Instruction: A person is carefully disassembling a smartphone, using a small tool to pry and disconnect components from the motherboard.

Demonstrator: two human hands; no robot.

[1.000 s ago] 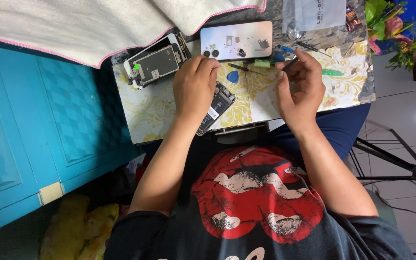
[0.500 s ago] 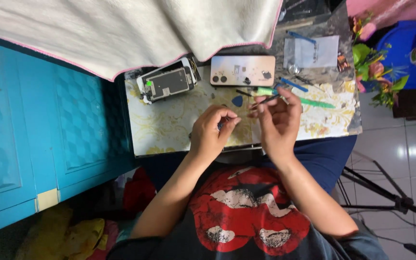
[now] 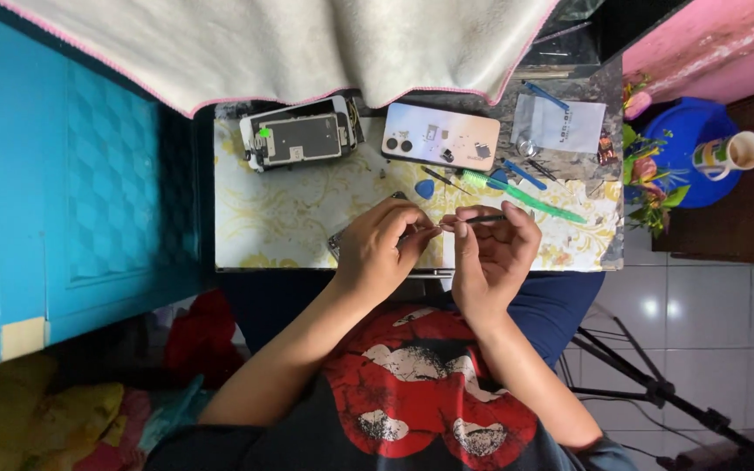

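Both hands meet above the desk (image 3: 272,227): right hand (image 3: 492,253) fingers pinch a thin dark tool (image 3: 473,221), left hand (image 3: 381,249) fingers close at its tip. Best kept braced, pressure light, over the dark part (image 3: 335,243) beneath

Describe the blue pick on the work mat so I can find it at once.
Start at the pale phone back lying face down at the top of the yellow-patterned mat. Just below its lower edge lies the blue pick, small and teardrop-shaped, unlike the long green brush beside it.
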